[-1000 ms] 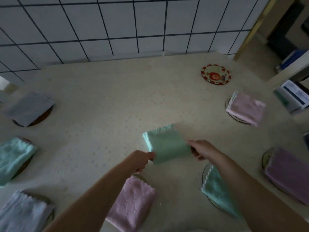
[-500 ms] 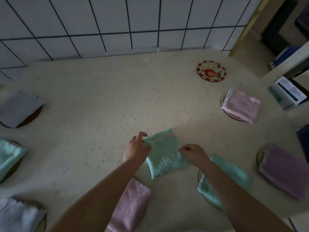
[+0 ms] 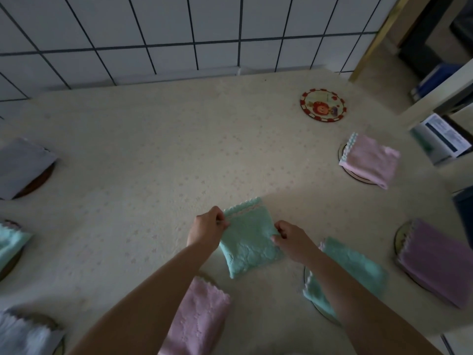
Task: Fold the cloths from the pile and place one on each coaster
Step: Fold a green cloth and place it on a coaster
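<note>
My left hand [image 3: 207,230] and right hand [image 3: 290,237] pinch the folded mint-green terry cloth [image 3: 249,243]; I should square its edges.

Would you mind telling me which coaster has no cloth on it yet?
The red-rimmed cartoon coaster at the far right near the tiled wall; every other visible coaster is covered by a folded cloth.

cloth [image 3: 249,242] mid table [image 3: 143,155], betw hands [image 3: 206,230]

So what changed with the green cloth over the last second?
The folded green cloth, held up a second ago, has come down onto the table. The left hand and right hand still pinch its sides. The red coaster stays bare.
</note>
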